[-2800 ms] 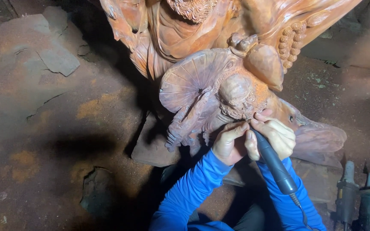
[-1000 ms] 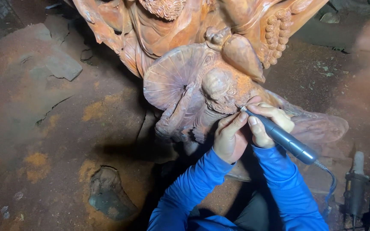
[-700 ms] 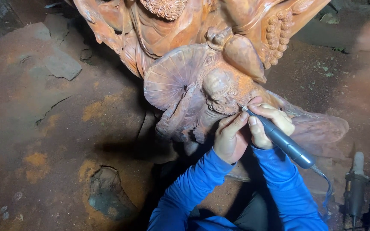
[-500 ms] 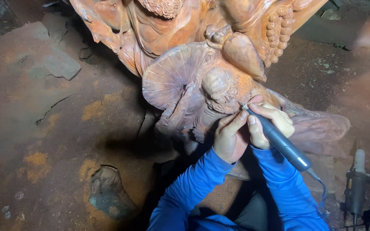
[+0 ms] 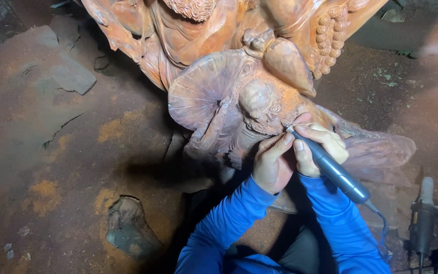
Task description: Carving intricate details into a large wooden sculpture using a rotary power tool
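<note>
The grinder [image 5: 330, 167] sits in my right hand [image 5: 318, 147], fingers wrapped tight round its dark barrel, its tip against the small bearded face on the carving [image 5: 259, 101] — a big reddish wood figure filling the top of my view. My left hand [image 5: 272, 162] presses against the carving just below that face, fingers curled, its forefinger lying beside the tool's tip; it grips nothing. A cable [image 5: 381, 223] trails from the grinder's rear over my blue sleeve [image 5: 340, 228]. Orange dust coats the floor [image 5: 51, 152] to my left, with a broken slab [image 5: 69, 76] lying on it. Two more tools [image 5: 434, 218] stand upright at far right.
</note>
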